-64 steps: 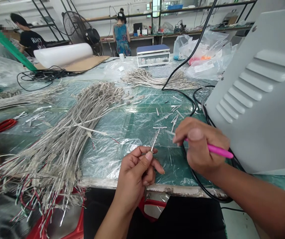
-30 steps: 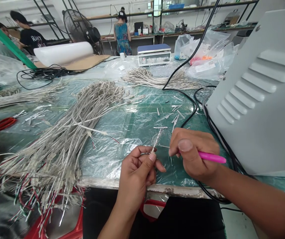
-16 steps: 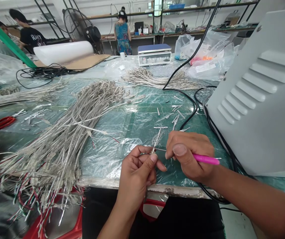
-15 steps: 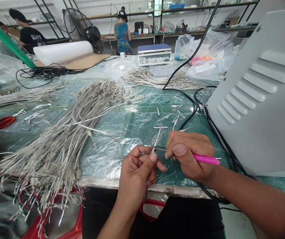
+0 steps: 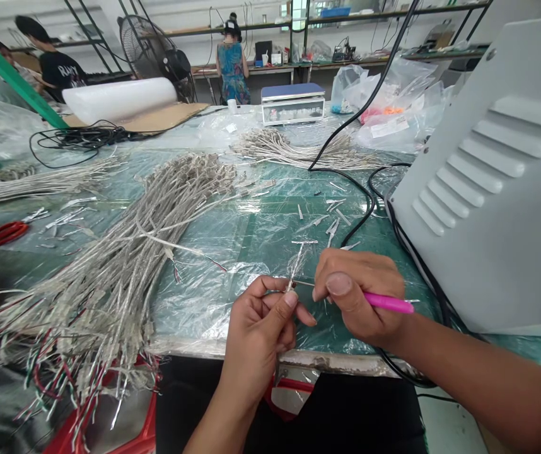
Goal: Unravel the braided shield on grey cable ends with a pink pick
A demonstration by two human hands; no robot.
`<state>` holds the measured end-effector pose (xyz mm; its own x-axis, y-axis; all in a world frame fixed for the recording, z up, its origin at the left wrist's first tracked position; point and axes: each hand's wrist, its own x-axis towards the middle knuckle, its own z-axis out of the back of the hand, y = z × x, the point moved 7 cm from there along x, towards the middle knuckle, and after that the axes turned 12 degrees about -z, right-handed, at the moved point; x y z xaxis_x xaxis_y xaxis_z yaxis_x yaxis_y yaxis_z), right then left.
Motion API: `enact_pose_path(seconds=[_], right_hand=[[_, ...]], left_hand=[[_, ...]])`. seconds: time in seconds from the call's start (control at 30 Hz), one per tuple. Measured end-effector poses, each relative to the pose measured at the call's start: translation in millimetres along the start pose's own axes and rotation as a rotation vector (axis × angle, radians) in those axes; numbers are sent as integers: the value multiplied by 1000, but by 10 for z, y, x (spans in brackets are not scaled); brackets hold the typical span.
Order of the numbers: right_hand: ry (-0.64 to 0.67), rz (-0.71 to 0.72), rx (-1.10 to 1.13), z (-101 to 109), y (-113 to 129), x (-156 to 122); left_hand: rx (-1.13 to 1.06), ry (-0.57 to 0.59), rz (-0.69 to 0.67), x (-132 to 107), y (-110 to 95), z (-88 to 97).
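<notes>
Between thumb and fingers, my left hand [image 5: 263, 321] pinches a cable end [image 5: 295, 268], whose silvery braided strands fan upward. My right hand [image 5: 360, 293] is closed round a pink-handled tool [image 5: 388, 302]. From that hand a thin metal shaft [image 5: 304, 283] reaches left to the cable end, at the fingers of my left hand; whether its tip is inside the braid I cannot tell. Small foil scraps [image 5: 333, 228] lie on the table just beyond my hands. To the left a large bundle of grey cables [image 5: 157, 233] spreads out, its red, green and white wire ends hanging over the front edge.
A grey vented machine [image 5: 488, 189] stands at the right, with black cords beside it. Red-handled scissors [image 5: 0, 236] lie at the left. Another cable bundle [image 5: 299, 150], a blue-topped scale [image 5: 293, 104] and plastic bags [image 5: 388, 107] are farther back. Other people are in the background.
My right hand and the pink tool have shifted very slightly left. My left hand keeps its pinch on the cable end in almost the same place.
</notes>
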<state>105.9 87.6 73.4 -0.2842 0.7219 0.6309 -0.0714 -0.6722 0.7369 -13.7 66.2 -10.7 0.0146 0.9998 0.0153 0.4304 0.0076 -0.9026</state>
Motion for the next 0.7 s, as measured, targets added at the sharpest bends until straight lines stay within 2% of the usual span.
enact_pose_path(seconds=[0.2,0.47,0.7], right_hand=[[-1,24,-4,-6,22,3],[-8,105,-244,-41,103,-15],[-24,110,-262,-52,101,-20]], left_hand=[[-9,-5,-12,5,-5,5],[-49,13,-29,7,14,20],[-18,15,-23,-1,2,17]])
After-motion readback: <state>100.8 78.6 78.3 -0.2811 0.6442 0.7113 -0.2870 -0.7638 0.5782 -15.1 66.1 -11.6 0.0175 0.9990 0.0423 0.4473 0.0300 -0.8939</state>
